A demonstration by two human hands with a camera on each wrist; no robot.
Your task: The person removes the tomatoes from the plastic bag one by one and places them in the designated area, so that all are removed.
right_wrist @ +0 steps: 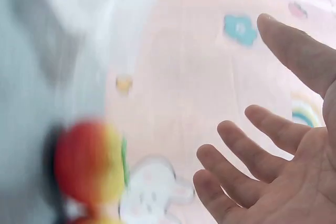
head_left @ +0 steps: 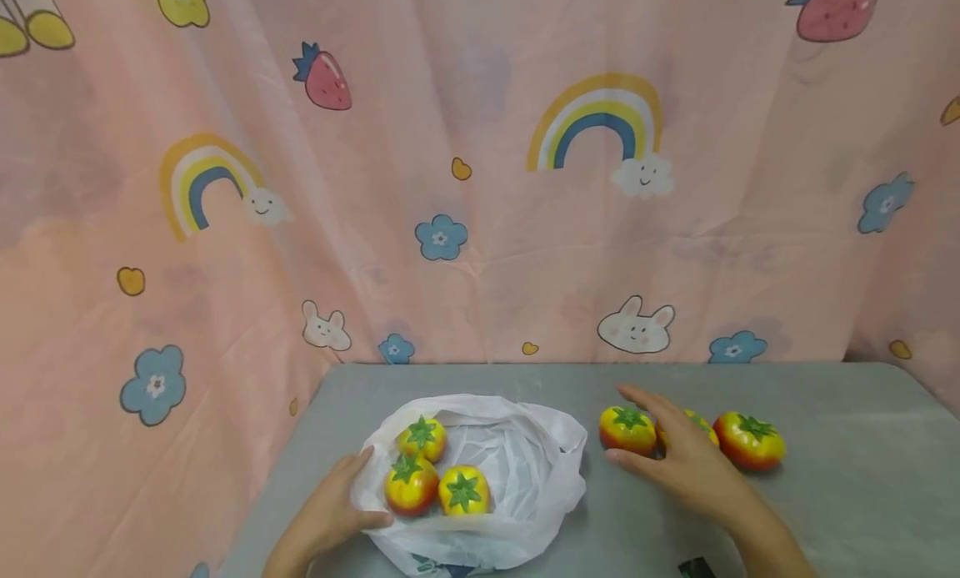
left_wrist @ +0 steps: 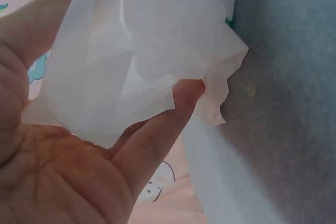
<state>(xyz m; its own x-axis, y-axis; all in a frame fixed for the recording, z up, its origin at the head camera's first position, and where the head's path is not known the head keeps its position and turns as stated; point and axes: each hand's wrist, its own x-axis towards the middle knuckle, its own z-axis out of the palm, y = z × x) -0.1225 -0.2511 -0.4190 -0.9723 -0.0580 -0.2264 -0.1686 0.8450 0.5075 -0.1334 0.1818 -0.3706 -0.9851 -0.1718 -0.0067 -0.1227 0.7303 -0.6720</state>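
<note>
A white plastic bag (head_left: pixel 536 540) stands with its mouth spread on the grey table. Inside it lie three red-and-yellow toy tomatoes with green star tops, one of them a front tomato (head_left: pixel 464 490). My left hand (head_left: pixel 330 503) holds the bag's left side, thumb at the front rim; in the left wrist view the white film (left_wrist: pixel 115 51) lies between thumb and fingers. Above the row of tomatoes on the right, my right hand (head_left: pixel 693 461) has its fingers spread, holding nothing. It partly hides the middle tomato (head_left: pixel 702 426), beside the left tomato (head_left: pixel 627 429) and the right tomato (head_left: pixel 750 441).
Behind the grey table (head_left: pixel 862 511) hangs a pink printed curtain (head_left: pixel 495 294). A small dark object (head_left: pixel 697 568) shows at the bottom edge, near my right forearm.
</note>
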